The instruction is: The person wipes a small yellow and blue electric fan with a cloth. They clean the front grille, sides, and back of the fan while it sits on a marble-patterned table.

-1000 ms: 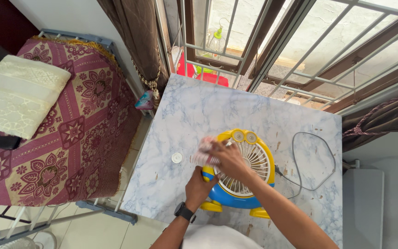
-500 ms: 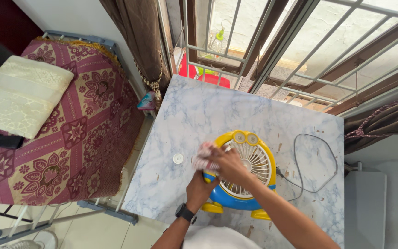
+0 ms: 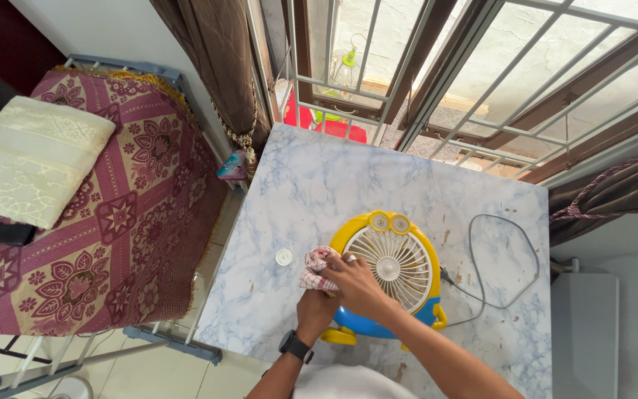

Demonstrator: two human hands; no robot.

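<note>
A small yellow and blue fan [image 3: 389,277] lies face up on the marble-patterned table [image 3: 311,185], its white grille open to wiping. The right hand [image 3: 352,283] bunches a red-checked cloth [image 3: 317,267] under curled fingers against the fan's left rim. Just below, the left hand [image 3: 315,310] grips the fan's edge, apparently steadying it. A white cap [image 3: 283,256] sits left of the fingers.

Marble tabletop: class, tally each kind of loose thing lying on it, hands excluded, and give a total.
Fan, yellow and blue: 1
Cloth, red-and-white checked, in the right hand: 1
Cable, grey: 1
Round cap, white: 1
Total: 4
</note>
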